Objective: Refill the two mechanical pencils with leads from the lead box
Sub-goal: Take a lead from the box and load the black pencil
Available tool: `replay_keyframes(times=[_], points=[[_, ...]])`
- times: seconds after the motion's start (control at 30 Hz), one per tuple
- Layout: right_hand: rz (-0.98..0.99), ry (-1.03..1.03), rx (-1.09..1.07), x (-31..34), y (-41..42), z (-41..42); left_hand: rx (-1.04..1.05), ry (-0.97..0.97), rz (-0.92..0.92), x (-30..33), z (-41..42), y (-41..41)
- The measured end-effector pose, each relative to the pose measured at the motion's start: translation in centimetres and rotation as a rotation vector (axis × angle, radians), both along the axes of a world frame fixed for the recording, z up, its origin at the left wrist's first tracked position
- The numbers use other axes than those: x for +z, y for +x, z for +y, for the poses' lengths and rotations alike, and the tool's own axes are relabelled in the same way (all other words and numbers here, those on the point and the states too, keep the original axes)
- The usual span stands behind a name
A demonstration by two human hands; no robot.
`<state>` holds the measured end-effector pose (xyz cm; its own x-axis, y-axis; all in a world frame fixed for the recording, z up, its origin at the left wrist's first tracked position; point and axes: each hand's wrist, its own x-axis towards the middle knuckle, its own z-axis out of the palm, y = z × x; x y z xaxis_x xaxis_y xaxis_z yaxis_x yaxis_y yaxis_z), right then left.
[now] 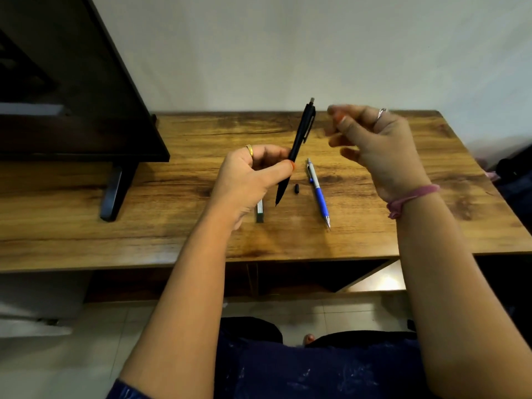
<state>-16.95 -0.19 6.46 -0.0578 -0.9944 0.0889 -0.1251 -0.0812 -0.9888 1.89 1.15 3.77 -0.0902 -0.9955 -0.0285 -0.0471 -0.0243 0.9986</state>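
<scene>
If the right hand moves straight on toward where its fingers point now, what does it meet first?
Probably the top end of the black pencil held by the left hand; the right hand points left toward it, but depth is unclear.

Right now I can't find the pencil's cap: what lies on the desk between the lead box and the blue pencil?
In the head view, a small black cap lies on bare wood between the green-grey lead box and the blue-and-silver mechanical pencil.

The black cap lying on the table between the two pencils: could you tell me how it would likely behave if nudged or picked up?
The cap is small and rounded, so a nudge would probably roll it across the smooth table. It looks very light, and being so tiny it would likely need a fingertip pinch and could slip away easily.
</scene>
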Motion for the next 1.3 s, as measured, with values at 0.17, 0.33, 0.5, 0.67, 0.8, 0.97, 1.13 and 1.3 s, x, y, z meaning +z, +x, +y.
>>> replay_keyframes(times=[0.17, 0.33, 0.5, 0.67, 0.8, 0.97, 1.13, 1.3], points=[[0.763, 0.101, 0.05, -2.6, 1.3, -0.9, 0.101, 0.093, 0.08, -0.2, -0.6, 0.4], [1.171, 0.158, 0.06, -4.3, 4.0, -0.8, 0.114, 0.109, 0.126, -0.2, -0.6, 0.3], [1.274, 0.136, -0.026, -5.5, 4.8, -1.0, 0.115, 0.102, 0.132, -0.2, -0.6, 0.6], [1.211, 0.135, 0.048, -5.2, 4.8, -1.1, 0.095, 0.089, 0.13, -0.1, -0.5, 0.8], [0.659, 0.139, -0.042, -1.9, 3.5, -1.0, 0.053, 0.082, 0.157, 0.2, -0.2, 0.7], [-0.359, 0.064, -0.105, 2.1, 2.2, 0.2, -0.042, 0.065, 0.157, 0.4, 0.1, 0.3], [-0.581, 0.061, 0.035, 2.4, 2.2, 0.4, -0.096, 0.03, 0.126, 0.5, 0.4, 0.0], [-0.607, 0.08, 0.06, 2.4, 2.0, 0.5, -0.098, 0.025, 0.108, 0.6, 0.5, 0.0]])
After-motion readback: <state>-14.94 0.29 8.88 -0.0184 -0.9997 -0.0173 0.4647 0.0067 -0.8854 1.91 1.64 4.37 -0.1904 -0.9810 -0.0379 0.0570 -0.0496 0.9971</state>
